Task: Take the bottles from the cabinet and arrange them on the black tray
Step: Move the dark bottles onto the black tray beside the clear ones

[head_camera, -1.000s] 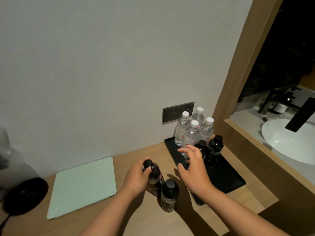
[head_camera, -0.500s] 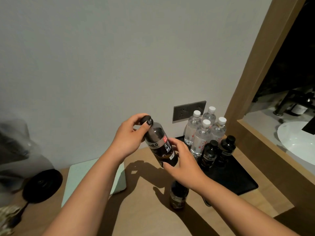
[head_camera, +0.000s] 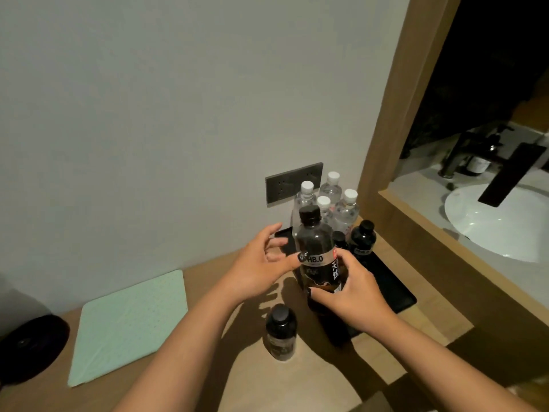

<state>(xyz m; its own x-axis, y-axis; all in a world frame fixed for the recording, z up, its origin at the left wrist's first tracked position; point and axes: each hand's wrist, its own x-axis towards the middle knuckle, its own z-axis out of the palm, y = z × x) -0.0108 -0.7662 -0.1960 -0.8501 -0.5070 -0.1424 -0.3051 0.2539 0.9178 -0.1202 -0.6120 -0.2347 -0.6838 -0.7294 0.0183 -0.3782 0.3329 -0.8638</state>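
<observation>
My right hand [head_camera: 347,292] grips the lower part of a dark bottle [head_camera: 316,248] with a black cap, holding it upright above the near end of the black tray [head_camera: 395,288]. My left hand [head_camera: 261,263] is beside the bottle with fingers spread; its thumb touches the label. Several clear water bottles [head_camera: 341,209] with white caps stand at the tray's far end, and two dark bottles [head_camera: 364,239] stand in front of them. Another dark bottle [head_camera: 280,331] stands on the wooden counter, left of the tray.
A mint green folded mat [head_camera: 127,325] lies on the counter [head_camera: 214,382] at left, with a round black object [head_camera: 26,346] beyond it. A grey socket plate [head_camera: 292,181] is on the wall. A wooden frame [head_camera: 395,114] separates a white basin [head_camera: 499,224] at right.
The dark bottle went from tilted to upright and moved right toward the tray. My left hand let go of its cap and opened; my right hand now holds it alone.
</observation>
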